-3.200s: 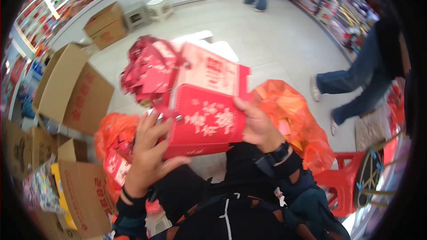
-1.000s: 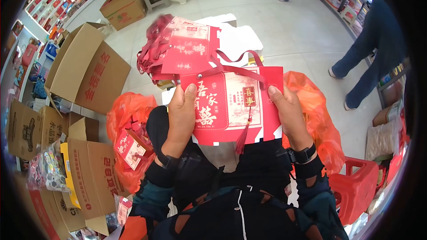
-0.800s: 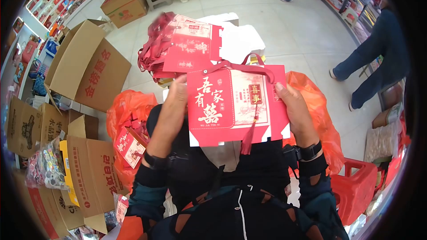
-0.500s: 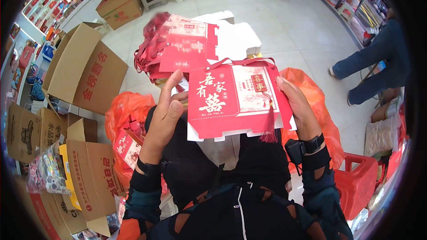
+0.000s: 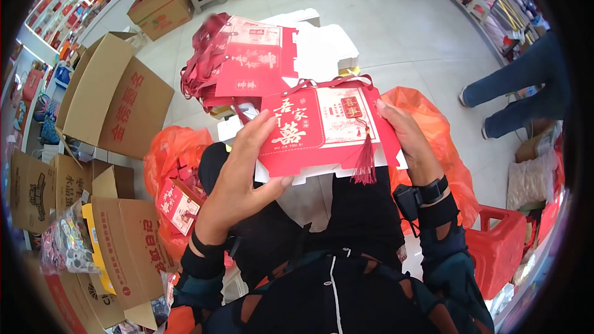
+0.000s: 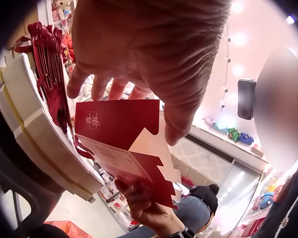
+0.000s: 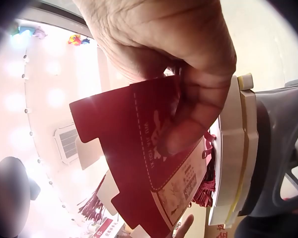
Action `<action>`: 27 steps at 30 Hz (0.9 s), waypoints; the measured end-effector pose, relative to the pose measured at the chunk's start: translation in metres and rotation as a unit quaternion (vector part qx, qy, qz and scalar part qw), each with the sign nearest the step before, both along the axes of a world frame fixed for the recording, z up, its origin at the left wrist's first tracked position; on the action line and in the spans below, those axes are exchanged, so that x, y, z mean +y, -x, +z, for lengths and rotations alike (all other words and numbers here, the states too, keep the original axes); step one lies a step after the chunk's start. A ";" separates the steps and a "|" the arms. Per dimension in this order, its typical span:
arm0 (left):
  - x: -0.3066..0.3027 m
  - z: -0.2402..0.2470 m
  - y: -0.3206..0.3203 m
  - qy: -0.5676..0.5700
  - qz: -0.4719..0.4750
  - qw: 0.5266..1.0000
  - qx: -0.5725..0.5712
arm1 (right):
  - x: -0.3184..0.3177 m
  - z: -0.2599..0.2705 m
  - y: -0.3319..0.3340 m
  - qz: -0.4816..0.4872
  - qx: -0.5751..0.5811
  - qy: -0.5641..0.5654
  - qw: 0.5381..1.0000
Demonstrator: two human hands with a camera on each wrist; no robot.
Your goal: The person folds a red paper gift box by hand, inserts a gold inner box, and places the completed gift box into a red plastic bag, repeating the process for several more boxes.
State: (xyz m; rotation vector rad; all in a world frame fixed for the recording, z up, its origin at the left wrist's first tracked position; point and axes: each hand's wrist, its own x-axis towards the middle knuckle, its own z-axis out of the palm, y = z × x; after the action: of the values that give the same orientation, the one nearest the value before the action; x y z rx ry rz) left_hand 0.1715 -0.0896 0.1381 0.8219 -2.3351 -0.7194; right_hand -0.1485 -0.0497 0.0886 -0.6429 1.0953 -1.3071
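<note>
A red gift box [image 5: 309, 156] with a ribbon handle, printed characters and a dark red tassel [image 5: 366, 159] is held over the lap, its white bottom flaps loose. My right hand [image 5: 413, 139] pinches its right side, thumb on the printed front; the right wrist view shows this thumb [image 7: 188, 134] on the red panel. At the left edge is my left hand [image 5: 238, 179], fingers stretched along the side and thumb spread below the lower edge. In the left wrist view its palm [image 6: 144, 44] is wide with the fingers behind the box's side panel [image 6: 114, 119].
More red boxes [image 5: 250, 68] with ribbons lie piled on a white stack [image 5: 325, 49] ahead. Orange plastic bags [image 5: 176, 148] stand at both sides. Cardboard cartons [image 5: 139, 108] line the left; a red stool [image 5: 495, 253] is at right. A person's legs [image 5: 520, 86] are beyond.
My left hand let go of the box's left side, swung away, and is back at that edge with its thumb lower. The right hand kept hold while the box tilted and its depth came into view.
</note>
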 end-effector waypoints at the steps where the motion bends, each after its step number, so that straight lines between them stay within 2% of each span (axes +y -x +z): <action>1: 0.000 -0.001 0.002 0.001 0.001 1.000 0.000 | 0.000 0.002 -0.001 0.001 0.000 0.001 1.000; 3: -0.002 -0.006 0.007 0.000 -0.013 1.000 0.010 | 0.002 0.006 -0.004 0.015 -0.046 -0.005 0.999; 7: -0.016 0.004 0.014 0.054 0.009 0.998 0.043 | 0.007 0.016 -0.001 -0.002 0.003 -0.010 1.000; 8: -0.022 0.012 0.018 0.054 0.043 0.996 0.063 | 0.009 0.024 0.003 -0.013 0.101 -0.004 0.995; 9: -0.026 0.024 0.020 0.007 0.060 0.994 0.087 | 0.011 0.029 0.007 -0.025 0.199 0.006 0.980; 11: -0.041 0.035 0.017 -0.110 0.072 0.987 0.087 | 0.012 0.030 0.020 -0.031 0.252 0.063 0.965; 13: -0.059 0.044 0.015 -0.126 0.063 0.989 0.051 | 0.016 0.043 0.027 -0.062 0.281 0.213 0.934; 15: -0.075 0.054 0.022 -0.148 0.051 0.988 0.010 | 0.018 0.057 0.031 -0.064 0.272 0.253 0.926; 17: -0.088 0.065 0.034 -0.231 0.003 0.972 -0.048 | 0.012 0.069 0.029 -0.039 0.283 0.285 0.915; 21: -0.110 0.069 0.054 -0.243 -0.028 0.963 -0.115 | -0.007 0.072 0.024 0.000 0.288 0.250 0.925; 23: -0.118 0.073 0.060 -0.240 -0.054 0.962 -0.118 | -0.017 0.068 0.020 0.001 0.266 0.263 0.928; 25: -0.120 0.082 0.065 -0.189 -0.078 0.975 -0.082 | -0.023 0.070 0.019 0.003 0.242 0.278 0.930; 27: -0.125 0.091 0.065 -0.211 -0.063 0.970 -0.106 | -0.025 0.076 0.019 -0.001 0.220 0.325 0.920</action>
State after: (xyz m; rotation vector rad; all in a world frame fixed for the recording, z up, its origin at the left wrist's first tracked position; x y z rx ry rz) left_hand 0.1063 -0.2151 0.2288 0.9748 -2.4765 -1.2690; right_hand -0.1670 -0.0749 0.1650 -1.4892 0.9967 -1.5793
